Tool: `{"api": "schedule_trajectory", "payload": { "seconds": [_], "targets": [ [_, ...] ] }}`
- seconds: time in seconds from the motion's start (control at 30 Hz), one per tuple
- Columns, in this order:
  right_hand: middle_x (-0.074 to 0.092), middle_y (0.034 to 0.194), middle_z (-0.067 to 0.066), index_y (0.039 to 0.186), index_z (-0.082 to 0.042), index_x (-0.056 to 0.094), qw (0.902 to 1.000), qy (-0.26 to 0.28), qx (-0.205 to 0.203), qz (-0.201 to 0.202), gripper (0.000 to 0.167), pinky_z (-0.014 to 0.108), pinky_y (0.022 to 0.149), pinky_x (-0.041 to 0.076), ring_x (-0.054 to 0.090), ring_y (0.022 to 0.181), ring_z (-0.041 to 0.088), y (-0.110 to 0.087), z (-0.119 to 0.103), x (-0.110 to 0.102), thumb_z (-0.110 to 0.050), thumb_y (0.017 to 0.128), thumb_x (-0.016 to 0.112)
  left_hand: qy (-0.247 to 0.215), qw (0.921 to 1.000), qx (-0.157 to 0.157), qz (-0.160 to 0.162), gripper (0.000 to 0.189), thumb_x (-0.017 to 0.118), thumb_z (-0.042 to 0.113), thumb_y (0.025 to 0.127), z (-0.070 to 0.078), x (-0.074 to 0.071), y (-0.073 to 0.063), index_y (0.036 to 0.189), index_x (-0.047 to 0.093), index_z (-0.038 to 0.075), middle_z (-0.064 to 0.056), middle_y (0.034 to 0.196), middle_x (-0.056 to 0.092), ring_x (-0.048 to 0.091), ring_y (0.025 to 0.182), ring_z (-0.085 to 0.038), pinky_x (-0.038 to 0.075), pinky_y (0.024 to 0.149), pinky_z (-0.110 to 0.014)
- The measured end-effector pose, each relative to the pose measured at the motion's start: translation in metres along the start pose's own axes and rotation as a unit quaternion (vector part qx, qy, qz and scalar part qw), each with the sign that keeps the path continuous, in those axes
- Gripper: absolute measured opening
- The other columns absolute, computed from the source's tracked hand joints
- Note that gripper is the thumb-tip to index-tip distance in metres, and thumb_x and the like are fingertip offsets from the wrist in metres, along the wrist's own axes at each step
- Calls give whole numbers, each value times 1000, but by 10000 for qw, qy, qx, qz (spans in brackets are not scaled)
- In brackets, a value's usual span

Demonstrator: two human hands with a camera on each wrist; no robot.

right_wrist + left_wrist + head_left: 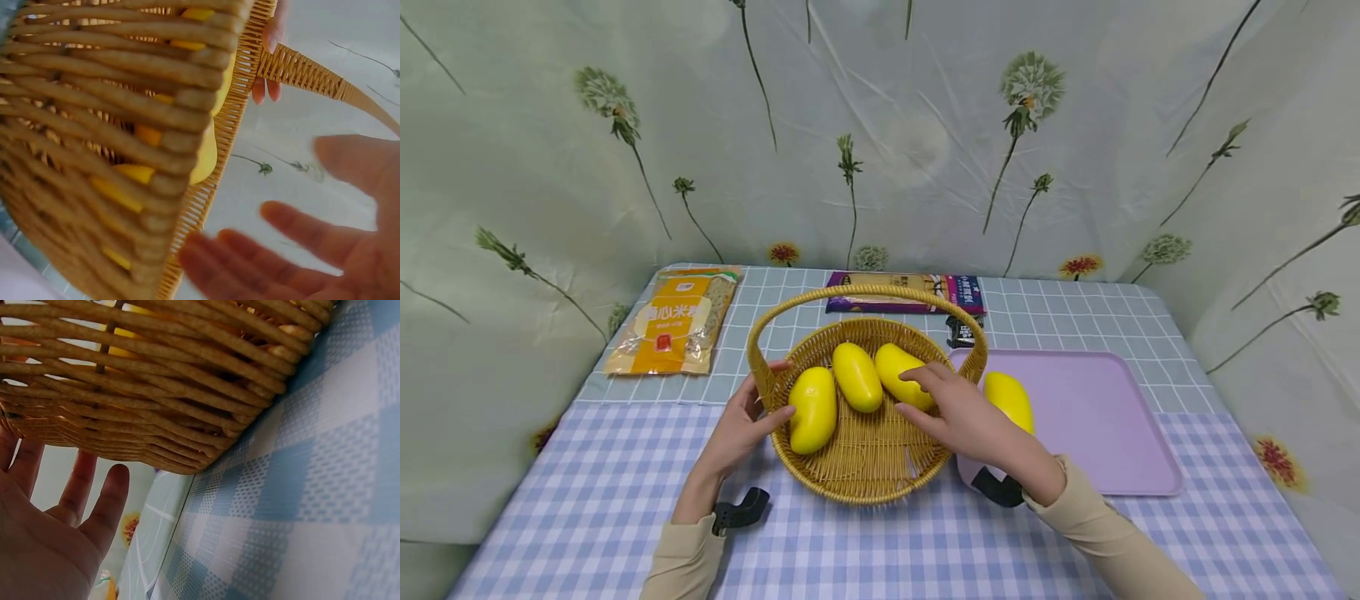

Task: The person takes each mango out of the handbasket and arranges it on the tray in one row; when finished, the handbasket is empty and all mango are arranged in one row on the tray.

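Note:
A round wicker basket (865,492) with a tall arched handle stands mid-table. It has three yellow mangoes inside: a left mango (812,412), a middle mango (856,379) and a right mango (898,367). My left hand (748,421) holds the basket's left rim, thumb over the edge and fingers (109,494) along the outer wicker wall. Over the right side of the basket hovers my right hand (958,412), fingers spread and apart from the mangoes, partly covering the right one. Nothing lies in its palm in the right wrist view.
A lilac tray (1090,417) lies at the right, with another mango (1010,400) at its left edge beside the basket. A bag of grain (677,321) is at the back left. Behind the basket lie a purple-ended noodle packet (902,292) and a small black item (961,332).

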State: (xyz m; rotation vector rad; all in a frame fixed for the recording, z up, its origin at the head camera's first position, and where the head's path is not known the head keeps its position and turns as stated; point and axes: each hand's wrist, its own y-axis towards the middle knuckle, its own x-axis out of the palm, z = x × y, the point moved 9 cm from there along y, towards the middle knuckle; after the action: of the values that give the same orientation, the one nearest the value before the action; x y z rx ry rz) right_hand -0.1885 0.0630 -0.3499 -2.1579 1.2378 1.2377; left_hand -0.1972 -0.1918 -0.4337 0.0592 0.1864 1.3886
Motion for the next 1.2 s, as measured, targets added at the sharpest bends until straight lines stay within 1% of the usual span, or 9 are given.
{"api": "schedule_trajectory", "payload": {
  "seconds": [0.1,0.17,0.27,0.4,0.53,0.8,0.9,1.03,1.2],
  "targets": [
    [52,122,12,129,-6,54,9994,-135,187,-261,47,37,85,48,57,99,22,6,2,8,-35,93,61,23,10000,2,-32,60,66,2,88,0,0,0,140,39,8,-9,144,39,35,130,-25,31,100,-27],
    [51,123,12,131,-5,52,9989,-265,166,-349,47,37,87,48,55,102,22,9,3,13,-32,93,61,20,10000,1,-39,59,66,2,88,1,0,0,140,40,8,-9,144,39,35,130,-25,31,101,-28],
    [49,128,15,133,-4,49,9985,-347,101,-418,47,39,93,44,51,112,26,16,4,17,-27,94,62,5,10000,-2,-23,59,66,1,88,0,0,1,140,40,7,-10,144,39,35,130,-25,31,100,-27],
    [47,132,19,134,-2,47,9983,-356,148,-431,49,43,99,39,46,119,31,25,8,22,-25,93,62,-8,10000,-6,4,59,66,1,87,-1,0,1,140,40,7,-10,144,39,36,130,-26,32,100,-26],
    [47,130,23,133,1,47,9983,-409,204,-371,50,46,98,39,46,118,35,32,13,25,-23,93,63,4,10000,-25,22,59,67,1,87,-2,0,1,140,40,7,-10,144,40,36,129,-25,32,100,-26],
    [46,131,25,138,1,43,9957,-816,350,-280,57,47,97,39,45,118,37,37,20,32,-25,92,64,55,10000,-40,71,60,67,0,87,-1,-2,1,140,40,7,-9,143,40,36,129,-23,31,101,-27],
    [48,127,23,137,0,44,9944,-1014,282,-87,58,48,93,42,47,113,37,40,21,34,-26,90,66,35,10000,-52,70,60,67,0,86,-1,-2,1,140,40,7,-9,144,40,36,129,-23,32,100,-26],
    [52,118,21,133,0,47,9918,-1246,165,223,57,45,83,47,52,103,35,42,22,34,-27,88,69,-3,10000,-56,49,60,67,0,86,-2,-2,1,140,40,7,-9,144,40,36,129,-24,33,100,-26],
    [55,111,19,130,0,51,9892,-1380,141,469,56,43,76,48,55,95,32,43,22,31,-27,86,72,-8,10000,-44,38,60,67,0,86,-1,-1,1,140,40,7,-9,144,40,36,130,-25,33,100,-25]
  ]
}}
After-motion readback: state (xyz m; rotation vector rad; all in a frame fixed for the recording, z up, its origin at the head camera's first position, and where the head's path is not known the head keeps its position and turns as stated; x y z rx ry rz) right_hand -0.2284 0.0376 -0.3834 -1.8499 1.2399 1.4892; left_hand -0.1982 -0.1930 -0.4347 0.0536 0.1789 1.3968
